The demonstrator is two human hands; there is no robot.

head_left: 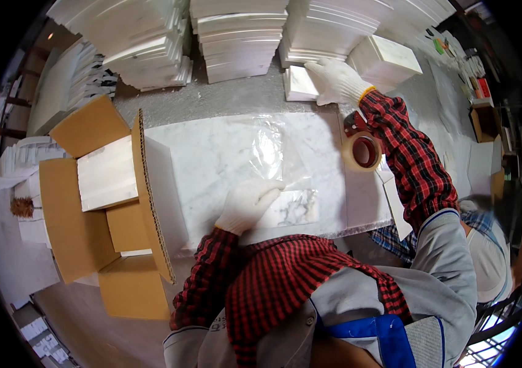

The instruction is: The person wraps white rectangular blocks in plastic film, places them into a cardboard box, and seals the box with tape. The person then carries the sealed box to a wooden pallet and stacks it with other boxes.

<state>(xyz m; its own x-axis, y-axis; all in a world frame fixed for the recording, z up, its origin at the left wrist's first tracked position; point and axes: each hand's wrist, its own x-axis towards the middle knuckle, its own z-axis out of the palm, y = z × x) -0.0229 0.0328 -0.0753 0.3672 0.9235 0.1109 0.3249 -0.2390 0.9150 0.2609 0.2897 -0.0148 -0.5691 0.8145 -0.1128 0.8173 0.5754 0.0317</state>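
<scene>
- Head view: the left hand (pixel 247 205), in a white knit glove, rests at the near edge of the film (pixel 268 144) beside a grey-veined tile (pixel 301 207), probably steadying them; whether its grip pinches or merely presses, I cannot tell.
- The right hand (pixel 337 83) reaches to the low pile (pixel 301 84) of white tiles, fingers spread over its right end; whether the grip has closed on a tile is unclear.
- Film, clear, wrinkled and glossy, lies on a smooth marble slab (pixel 199 153), which likely serves as a flat work surface.
- The tape (pixel 362 151), a round roll with a red core, sits near the right forearm, seemingly kept within reach.
- An open cardboard box (pixel 77 208) stands left, flaps splayed, perhaps for easy access; blocky white tiles fill part of it.
- Square-edged stacks (pixel 239 40) line the grey desk (pixel 230 98) behind, apparently leaving working room in front.
</scene>
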